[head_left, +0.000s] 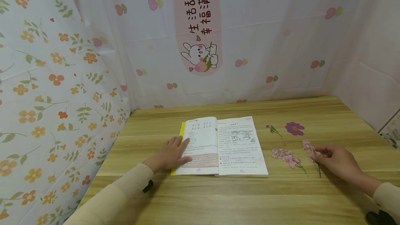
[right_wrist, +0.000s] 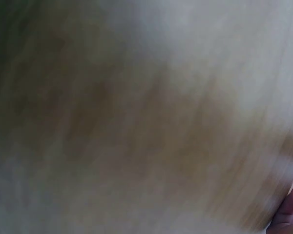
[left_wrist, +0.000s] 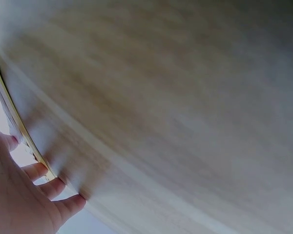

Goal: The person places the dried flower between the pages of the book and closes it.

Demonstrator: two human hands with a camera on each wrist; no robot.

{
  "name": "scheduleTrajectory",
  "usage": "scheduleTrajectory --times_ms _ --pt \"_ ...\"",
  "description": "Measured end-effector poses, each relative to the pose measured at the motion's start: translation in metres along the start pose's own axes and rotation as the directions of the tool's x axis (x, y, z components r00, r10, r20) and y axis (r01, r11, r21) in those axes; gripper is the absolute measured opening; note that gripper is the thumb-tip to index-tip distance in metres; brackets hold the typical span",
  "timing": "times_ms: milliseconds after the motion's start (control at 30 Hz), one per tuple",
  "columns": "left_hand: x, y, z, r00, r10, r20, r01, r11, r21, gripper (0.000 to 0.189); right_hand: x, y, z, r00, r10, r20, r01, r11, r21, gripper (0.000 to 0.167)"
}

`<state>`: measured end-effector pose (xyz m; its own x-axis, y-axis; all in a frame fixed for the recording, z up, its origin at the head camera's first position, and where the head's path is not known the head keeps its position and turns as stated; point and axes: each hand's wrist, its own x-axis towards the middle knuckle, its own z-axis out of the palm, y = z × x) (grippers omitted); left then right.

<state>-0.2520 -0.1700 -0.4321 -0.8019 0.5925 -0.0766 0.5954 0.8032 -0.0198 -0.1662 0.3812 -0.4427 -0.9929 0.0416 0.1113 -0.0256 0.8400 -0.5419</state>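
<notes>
Clock directions are read from the head view, 12 being the far side. An open printed book with white pages and a yellow cover edge point(head_left: 231, 164) is laid flat on the light wood-grained bench point(head_left: 218, 200). At its 9 o'clock side the left page is touched by the left hand point(head_left: 170, 153), fingers loosely spread; the thumb and index are laid on the paper, the remaining fingertips at the yellow edge (confirmed in the left wrist view).

Well out at the book's 3 o'clock, a pink-petalled sprig with a thin green stem point(head_left: 311, 153) is pinched at its petals by the right hand point(head_left: 339, 160). Whether the sprig is lifted cannot be told; the right wrist view is mostly blurred bench.

Near the pinched sprig, a fuller pink flower spray point(head_left: 286, 157) is seen at 9 o'clock, a small purple blossom on a green stem point(head_left: 275, 131) at 10, and a flat, broad purple flower point(head_left: 294, 128) at 11.

Risks, as judged: petals could be torn or shed if the pinch is tightened, since they look thin. The spray's stem tip, lying close by, could be snagged by a low sideways sweep. The left leaves could be sprung up if the left hand's pressure is removed.
</notes>
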Motion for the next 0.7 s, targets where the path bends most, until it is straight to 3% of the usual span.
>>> scheduleTrajectory --times_ms 200,700 --pt "0.0001 0.0003 -0.0003 1.000 -0.011 0.010 0.011 1.000 -0.004 0.080 -0.0023 -0.0002 -0.0004 1.000 0.005 -0.028 -0.005 1.000 0.003 0.043" --pt "0.0001 -0.0005 0.0007 1.000 -0.023 0.019 0.024 0.999 -0.026 0.081 -0.0038 0.0032 0.0010 0.988 0.137 -0.070 -0.133 0.989 0.063 0.038"
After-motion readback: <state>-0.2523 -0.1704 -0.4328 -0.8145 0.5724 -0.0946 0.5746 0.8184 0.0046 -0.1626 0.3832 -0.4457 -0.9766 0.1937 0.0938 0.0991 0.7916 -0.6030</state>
